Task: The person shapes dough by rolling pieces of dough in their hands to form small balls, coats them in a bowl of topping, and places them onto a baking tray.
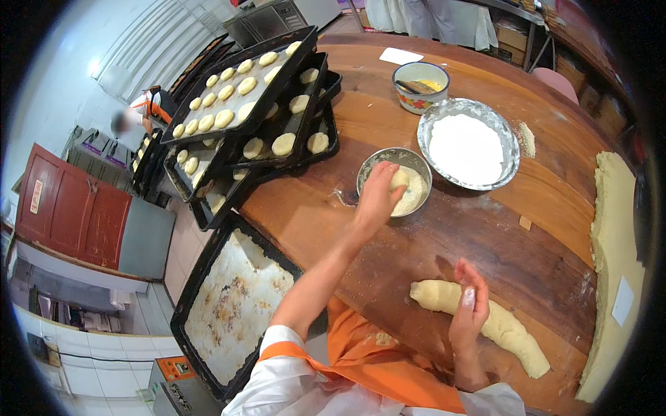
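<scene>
My left hand [378, 197] reaches into a small metal bowl [398, 155] of pale seeds or crumbs, its fingers closed round a small round piece of dough [400, 179]. The piece is partly hidden by the fingers and sits against the bowl's contents. Nearer to me, a thick roll of dough [510, 330] lies slantwise on the wooden table [548, 229]. Above its middle is my right hand [470, 305], fingers stretched out, with a white smear on it and nothing visibly held. Whether that hand touches the roll I cannot tell.
Black baking trays [282, 83] with dough rounds are stacked at the left, above a stained tray [243, 305]. A large bowl [515, 149] of white powder and an enamel basin [416, 105] with a brush stand beyond. A dough slab [614, 243] lies right. A person [149, 107] bends far left.
</scene>
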A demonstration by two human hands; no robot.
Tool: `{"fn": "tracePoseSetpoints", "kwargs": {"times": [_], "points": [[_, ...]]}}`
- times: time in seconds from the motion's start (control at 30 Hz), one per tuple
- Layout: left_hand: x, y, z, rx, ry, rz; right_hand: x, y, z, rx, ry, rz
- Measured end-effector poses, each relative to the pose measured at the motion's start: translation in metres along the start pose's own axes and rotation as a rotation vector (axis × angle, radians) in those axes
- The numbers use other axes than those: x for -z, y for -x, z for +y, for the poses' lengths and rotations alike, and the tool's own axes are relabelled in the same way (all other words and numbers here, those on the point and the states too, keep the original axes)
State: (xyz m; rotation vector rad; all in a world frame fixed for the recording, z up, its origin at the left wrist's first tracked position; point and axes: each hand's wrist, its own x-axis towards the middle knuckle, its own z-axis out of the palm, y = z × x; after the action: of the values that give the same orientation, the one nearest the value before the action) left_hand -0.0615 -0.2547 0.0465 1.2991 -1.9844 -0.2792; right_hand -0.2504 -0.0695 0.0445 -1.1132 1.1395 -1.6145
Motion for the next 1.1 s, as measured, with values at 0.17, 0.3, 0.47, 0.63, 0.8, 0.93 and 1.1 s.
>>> {"fn": "tracePoseSetpoints", "kwargs": {"times": [0.17, 0.3, 0.47, 0.63, 0.8, 0.93, 1.1], "points": [[-0.027, -0.031, -0.014, 0.053, -0.188, -0.284, 0.005, 0.014, 0.005, -0.100, 0.072, -0.063], [-0.043, -0.037, -0.012, 0.022, -0.280, -0.325, 0.010, 0.014, 0.002, -0.119, 0.087, -0.118], [-0.023, -0.034, -0.010, -0.038, -0.152, -0.178, 0.016, 0.015, -0.007, -0.114, 0.161, -0.086], [0.032, -0.004, 0.040, 0.728, 1.386, -0.021, 0.022, 0.011, 0.000, -0.176, -0.151, 0.084], [0.044, 0.039, 0.061, 0.847, 1.900, 0.031, 0.001, 0.002, -0.009, -0.300, -0.307, 0.012], [0.035, 0.067, 0.064, 0.848, 1.853, 0.042, -0.023, -0.008, -0.026, -0.437, -0.293, -0.308], [0.037, 0.085, 0.077, 0.751, 1.698, 0.062, -0.055, -0.021, -0.036, -0.601, -0.201, -0.630]]}}
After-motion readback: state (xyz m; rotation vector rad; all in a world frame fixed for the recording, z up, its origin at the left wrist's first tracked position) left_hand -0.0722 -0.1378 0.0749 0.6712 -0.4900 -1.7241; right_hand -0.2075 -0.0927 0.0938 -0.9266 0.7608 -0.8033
